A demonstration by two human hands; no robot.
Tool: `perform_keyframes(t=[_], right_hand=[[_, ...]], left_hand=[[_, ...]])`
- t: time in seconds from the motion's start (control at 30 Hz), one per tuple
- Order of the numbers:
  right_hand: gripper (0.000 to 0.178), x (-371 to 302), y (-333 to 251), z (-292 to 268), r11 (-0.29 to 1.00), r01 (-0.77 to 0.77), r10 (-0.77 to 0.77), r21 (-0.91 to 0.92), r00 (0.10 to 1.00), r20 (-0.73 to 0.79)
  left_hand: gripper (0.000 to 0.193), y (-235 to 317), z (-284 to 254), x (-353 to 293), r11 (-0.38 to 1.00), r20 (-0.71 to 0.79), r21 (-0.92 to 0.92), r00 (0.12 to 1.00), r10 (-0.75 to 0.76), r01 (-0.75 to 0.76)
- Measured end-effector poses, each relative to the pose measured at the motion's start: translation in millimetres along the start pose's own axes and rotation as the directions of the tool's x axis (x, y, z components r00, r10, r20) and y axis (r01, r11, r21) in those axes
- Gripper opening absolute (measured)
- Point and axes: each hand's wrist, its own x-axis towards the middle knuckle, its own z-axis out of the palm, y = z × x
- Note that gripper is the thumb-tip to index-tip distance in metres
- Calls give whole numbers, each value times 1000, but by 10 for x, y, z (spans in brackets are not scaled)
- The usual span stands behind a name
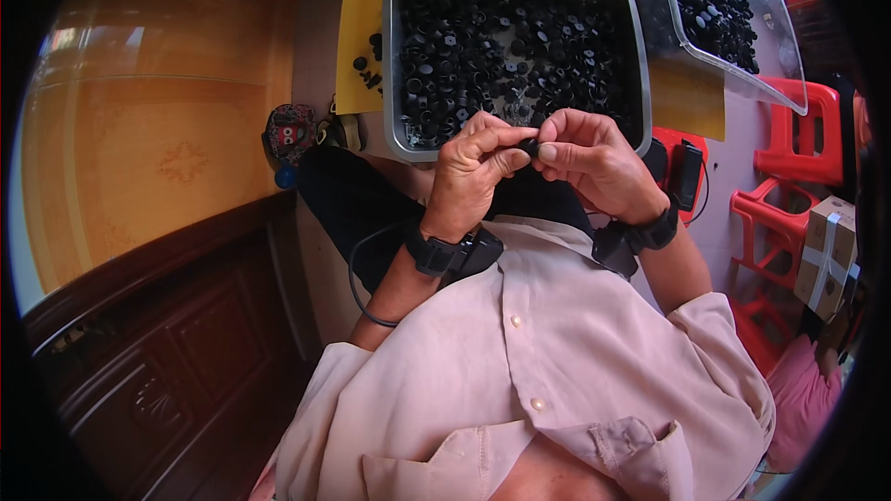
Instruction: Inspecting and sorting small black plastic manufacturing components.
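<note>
My left hand (469,172) pinches a small round black plastic part (528,146) between thumb and fingers. Fingertips of my right hand (605,165) close on the same part from the other side, so both hands meet at it. They are just over the near edge of a grey metal tray (390,65). Inside that tray lie many small black plastic caps and rings (445,46), loosely spread. Some clear bits (520,111) show among them near my fingers. Finer detail of the held part is covered by my fingertips.
A clear plastic bin (789,56) of black pieces stands at the far right. Several loose black pieces (362,65) lie on the yellow board (351,23) left of the tray. Red stools (803,148) and a cardboard box (826,250) are to the right. Cables run by both wrists.
</note>
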Motion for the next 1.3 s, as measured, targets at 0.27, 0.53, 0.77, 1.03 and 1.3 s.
perform_keyframes(t=[0.27, 0.53, 0.77, 1.03, 1.3], right_hand=[[5, 11, 32, -22, 984, -60, 62, 169, 998, -9], [5, -1, 34, -12, 988, -84, 82, 132, 996, 16], [11, -11, 74, 37, 996, -10, 10, 84, 1000, -7], [16, 37, 133, 102, 995, 67, -69, 72, 997, 19], [20, -98, -350, 18, 801, 423, -514, -423, 849, -125]], left_hand=[[25, 50, 22, -16, 999, -11, 45, 1000, 17, -17], [29, 25, 10, -31, 985, -11, 130, 993, 114, -111], [29, -7, 52, -44, 985, -50, 67, 986, 161, -157], [23, 3, 73, -44, 972, -101, 157, 977, 189, -172], [40, 48, 2, -39, 999, -136, 17, 990, 47, -45]])
